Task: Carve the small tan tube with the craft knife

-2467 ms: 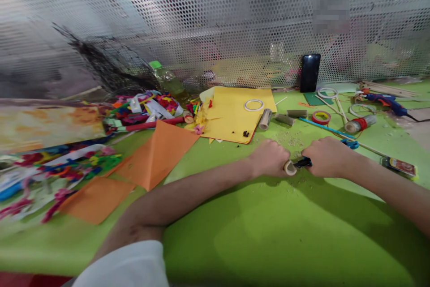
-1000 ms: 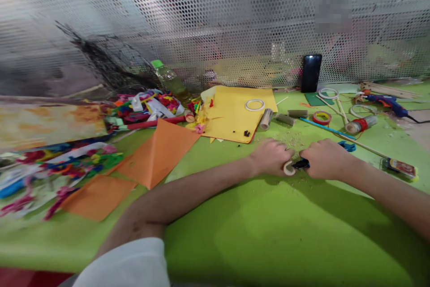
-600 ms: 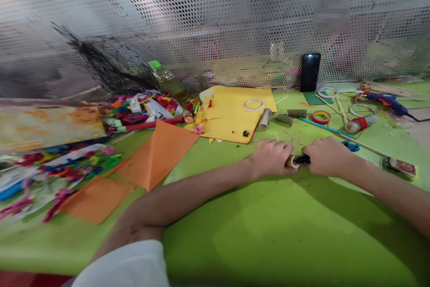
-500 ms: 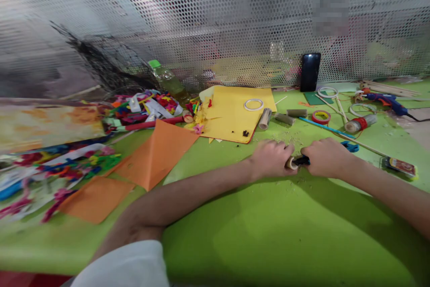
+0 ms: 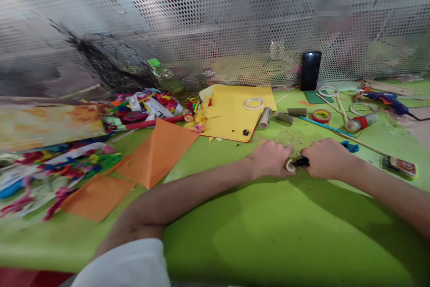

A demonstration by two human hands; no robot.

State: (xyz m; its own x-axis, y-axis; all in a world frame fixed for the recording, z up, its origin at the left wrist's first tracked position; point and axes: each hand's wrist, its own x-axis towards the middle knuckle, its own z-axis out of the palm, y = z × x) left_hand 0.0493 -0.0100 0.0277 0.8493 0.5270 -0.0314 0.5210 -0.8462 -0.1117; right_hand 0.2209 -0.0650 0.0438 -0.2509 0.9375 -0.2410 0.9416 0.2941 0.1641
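My left hand (image 5: 269, 158) is closed around a short hollow wooden tube (image 5: 289, 165), whose pale cut end faces right. In my right hand (image 5: 326, 159), fingers wrapped round it, is a black-handled tool (image 5: 301, 162). Its tip meets the tube's open end; most of the tool is hidden by the fist, so its kind is unclear. Pale shavings (image 5: 291, 137) lie scattered on the green table (image 5: 268, 229) around both hands. Just beyond them rest several similar short tubes, one (image 5: 265, 117) at the edge of a yellow sheet (image 5: 235, 108).
Orange paper (image 5: 168, 148) and colourful scraps (image 5: 97, 161) cover the left side. A red tape roll (image 5: 321, 116), a blue glue gun (image 5: 389, 101), thin sticks and a red-labelled box (image 5: 401, 166) are at right. A phone (image 5: 311, 71) leans against the perforated metal screen (image 5: 235, 23).
The tube's open end has turned slightly toward me, showing more of its rim. The black tool has shifted a little against it. Both hands stay in nearly the same place.
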